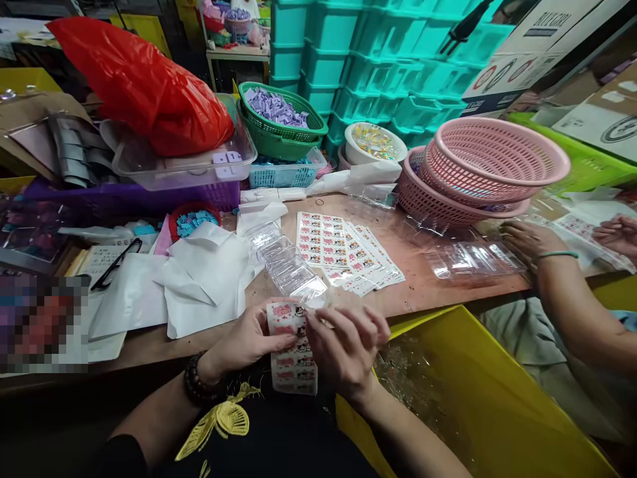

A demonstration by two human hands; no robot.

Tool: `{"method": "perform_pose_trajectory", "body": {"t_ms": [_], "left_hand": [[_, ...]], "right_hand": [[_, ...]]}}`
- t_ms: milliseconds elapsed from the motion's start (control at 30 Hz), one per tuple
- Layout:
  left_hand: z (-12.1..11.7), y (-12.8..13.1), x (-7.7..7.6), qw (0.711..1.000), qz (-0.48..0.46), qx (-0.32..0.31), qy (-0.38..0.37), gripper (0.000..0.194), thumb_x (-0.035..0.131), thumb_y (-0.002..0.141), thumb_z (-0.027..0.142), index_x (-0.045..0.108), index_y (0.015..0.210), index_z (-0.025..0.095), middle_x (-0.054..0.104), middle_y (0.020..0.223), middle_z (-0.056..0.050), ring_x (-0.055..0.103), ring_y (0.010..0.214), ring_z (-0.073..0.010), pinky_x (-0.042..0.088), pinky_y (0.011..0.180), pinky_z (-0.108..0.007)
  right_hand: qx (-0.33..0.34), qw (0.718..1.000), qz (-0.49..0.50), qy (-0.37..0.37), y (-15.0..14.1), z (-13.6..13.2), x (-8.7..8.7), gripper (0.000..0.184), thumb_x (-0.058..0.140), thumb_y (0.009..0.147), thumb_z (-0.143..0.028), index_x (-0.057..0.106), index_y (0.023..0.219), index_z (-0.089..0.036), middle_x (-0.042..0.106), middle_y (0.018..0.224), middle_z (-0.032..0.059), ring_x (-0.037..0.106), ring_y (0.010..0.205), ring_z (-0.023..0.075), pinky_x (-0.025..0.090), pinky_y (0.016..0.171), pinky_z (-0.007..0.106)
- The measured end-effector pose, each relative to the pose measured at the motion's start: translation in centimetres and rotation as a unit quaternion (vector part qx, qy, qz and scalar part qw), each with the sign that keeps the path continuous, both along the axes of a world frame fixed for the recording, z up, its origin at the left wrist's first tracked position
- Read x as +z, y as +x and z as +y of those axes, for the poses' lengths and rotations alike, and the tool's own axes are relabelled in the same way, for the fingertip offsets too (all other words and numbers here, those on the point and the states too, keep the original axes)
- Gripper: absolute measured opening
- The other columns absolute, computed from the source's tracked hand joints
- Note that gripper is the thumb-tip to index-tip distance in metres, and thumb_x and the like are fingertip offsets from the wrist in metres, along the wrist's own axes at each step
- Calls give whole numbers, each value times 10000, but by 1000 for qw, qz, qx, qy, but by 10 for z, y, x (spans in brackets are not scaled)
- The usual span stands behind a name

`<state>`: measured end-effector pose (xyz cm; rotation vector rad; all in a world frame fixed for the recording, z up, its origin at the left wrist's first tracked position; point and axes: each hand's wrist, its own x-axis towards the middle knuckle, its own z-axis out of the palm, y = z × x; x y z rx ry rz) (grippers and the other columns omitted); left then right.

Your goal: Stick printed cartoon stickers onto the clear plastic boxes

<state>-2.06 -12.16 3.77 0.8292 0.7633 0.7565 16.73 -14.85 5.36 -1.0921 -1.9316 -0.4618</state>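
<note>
My left hand [249,338] grips the left edge of a strip of printed stickers [293,372], thumb across its front. The strip hangs down over my lap, white with red print and small cartoon figures. At its upper right, my right hand [346,342] has its thumb and forefinger pinched together at the strip's edge; the other fingers are loosely curled. Whether a peeled sticker is between those fingertips is too small to see. Just beyond my hands lies a row of clear plastic cases [286,259]. Sheets of the same stickers [323,239] are fanned out on the table [263,292].
White backing paper [204,279] and a red basket [172,222] of blue pieces lie left. Pink baskets [497,156] stand back right, a green basket [283,143] at the back. A yellow bin [462,385] is below the table's edge. A co-worker's hand [532,239] is at right.
</note>
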Motion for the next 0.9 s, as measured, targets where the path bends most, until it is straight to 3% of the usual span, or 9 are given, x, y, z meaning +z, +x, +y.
{"method": "perform_pose_trajectory", "body": {"t_ms": [133,200,267,367,467,567,700,800,900], "left_hand": [[0,6,-6,1000,-3,25,-11,782,904,669,385,534,1311,135,743,830,-50,687,755,-158,513,717,-244],[1,6,-4,1000,15,24,-8,784,907,665,379,524,1303,133,733,776,-33,673,706,-142,493,674,-224],[1,5,-1,1000,29,10,-3,714,919,644,339,562,1230,142,740,788,-30,674,699,-139,500,666,-224],[0,-4,3,999,29,-17,14,448,873,705,353,641,1025,144,757,896,-60,699,777,-160,544,735,-267],[1,-24,1,997,37,-26,70,296,801,783,385,684,887,134,753,864,-80,693,760,-168,549,708,-279],[7,-50,-1,988,56,-5,146,297,812,745,404,696,744,130,724,721,-93,661,650,-179,508,582,-266],[25,-79,1,983,81,70,148,407,744,745,501,634,575,148,595,501,-49,496,442,-118,362,428,-230],[44,-86,5,987,135,22,81,486,572,834,599,687,743,137,557,440,-26,384,341,-97,277,366,-227],[59,-75,6,978,201,-7,51,563,433,908,634,670,955,126,561,445,4,288,288,-78,198,331,-222]], "right_hand": [[165,982,-92,-13,0,-3,4,197,531,924,-112,710,939,-191,771,940,62,651,912,183,464,941,346],[245,966,-61,-52,2,-6,16,193,519,920,-107,693,952,-182,773,935,60,672,933,174,493,915,335],[276,956,14,-98,9,-7,30,165,551,884,-92,658,971,-182,764,914,62,686,937,182,512,917,358],[250,942,154,-163,26,-1,47,229,586,824,-46,604,975,-217,741,931,66,693,875,198,555,829,379],[203,926,236,-215,47,15,50,253,609,835,-39,595,978,-248,713,889,35,686,790,182,562,703,323],[112,946,199,-231,65,36,43,198,660,852,-87,622,951,-254,694,813,-1,675,730,162,556,723,302],[19,959,151,-238,77,61,33,57,662,882,-193,647,883,-248,703,811,10,671,721,164,548,743,315],[41,906,256,-335,77,79,28,124,704,866,-332,631,843,-235,691,767,11,650,663,154,543,650,300],[83,806,374,-451,72,103,23,302,779,779,-463,615,790,-210,677,715,7,609,588,128,521,574,278]]}}
